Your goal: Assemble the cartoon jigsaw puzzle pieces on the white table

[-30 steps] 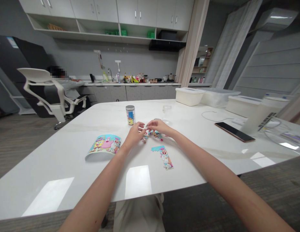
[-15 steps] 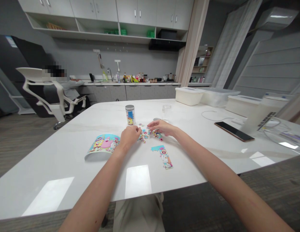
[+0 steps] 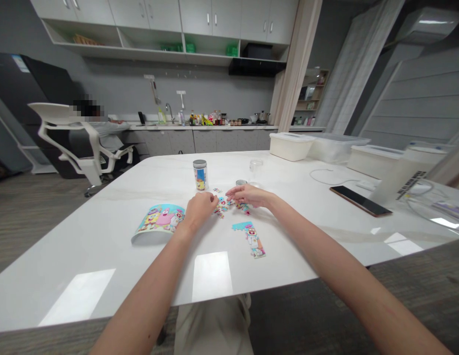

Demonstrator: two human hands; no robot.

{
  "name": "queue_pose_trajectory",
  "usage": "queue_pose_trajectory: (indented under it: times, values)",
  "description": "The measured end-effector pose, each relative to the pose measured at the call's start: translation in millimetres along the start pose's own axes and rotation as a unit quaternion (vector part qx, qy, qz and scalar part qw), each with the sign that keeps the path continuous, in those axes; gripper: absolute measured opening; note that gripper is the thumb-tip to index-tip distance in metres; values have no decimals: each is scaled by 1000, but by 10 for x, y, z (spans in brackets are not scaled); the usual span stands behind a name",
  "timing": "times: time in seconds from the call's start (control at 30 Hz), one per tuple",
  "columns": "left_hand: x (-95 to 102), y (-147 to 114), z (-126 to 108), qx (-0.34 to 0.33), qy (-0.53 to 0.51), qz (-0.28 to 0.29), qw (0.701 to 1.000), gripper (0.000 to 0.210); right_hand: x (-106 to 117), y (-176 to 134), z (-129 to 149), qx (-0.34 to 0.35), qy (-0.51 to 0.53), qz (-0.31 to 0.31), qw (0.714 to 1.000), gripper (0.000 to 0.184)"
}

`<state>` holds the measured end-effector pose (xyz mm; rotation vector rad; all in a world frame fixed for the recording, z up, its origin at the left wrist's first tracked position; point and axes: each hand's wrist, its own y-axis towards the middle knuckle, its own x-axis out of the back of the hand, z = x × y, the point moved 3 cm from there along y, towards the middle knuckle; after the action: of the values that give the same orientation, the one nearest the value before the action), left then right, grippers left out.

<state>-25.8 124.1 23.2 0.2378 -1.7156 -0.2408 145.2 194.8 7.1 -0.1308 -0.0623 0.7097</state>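
Observation:
Loose jigsaw puzzle pieces (image 3: pixel 222 209) lie in a small colourful heap between my hands on the white table. At the heap's left edge, my left hand (image 3: pixel 201 211) has its fingers pressed together; whatever they may pinch is hidden. My right hand (image 3: pixel 252 195) hovers over the heap's right side, fingers stretched forward and apart, with nothing visible in them. Nearer to me lies a joined puzzle strip (image 3: pixel 254 241) showing a cartoon figure and a blue top edge. A curled cartoon picture sheet (image 3: pixel 158 220) rests left of my left forearm.
A clear jar with a metal lid (image 3: pixel 200 175) stands behind my left hand. Beyond my right hand are a round metal lid (image 3: pixel 241 182) and a clear empty jar (image 3: pixel 256 168). A phone (image 3: pixel 360 200), cable and storage boxes (image 3: pixel 291 147) occupy the right. A person sits far left.
My right fingers have straightened and spread slightly above the pieces. My left hand stays closed in nearly the same place. The whole view has shifted a little.

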Motion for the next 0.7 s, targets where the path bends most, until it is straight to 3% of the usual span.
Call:
queue_pose_trajectory:
  times: [0.27, 0.4, 0.7]
  values:
    - [8, -4, -15, -2, -3, 8, 1000, 40, 10, 7, -3, -5, -10, -17, 1000, 16]
    - [-2, -1, -13, -8, -6, 5, 1000, 39, 8, -26, 24, -13, -52, 3, 999, 19]
    - [14, -13, -27, -2, -5, 12, 1000, 40, 4, -9, -3, -7, -12, -16, 1000, 19]
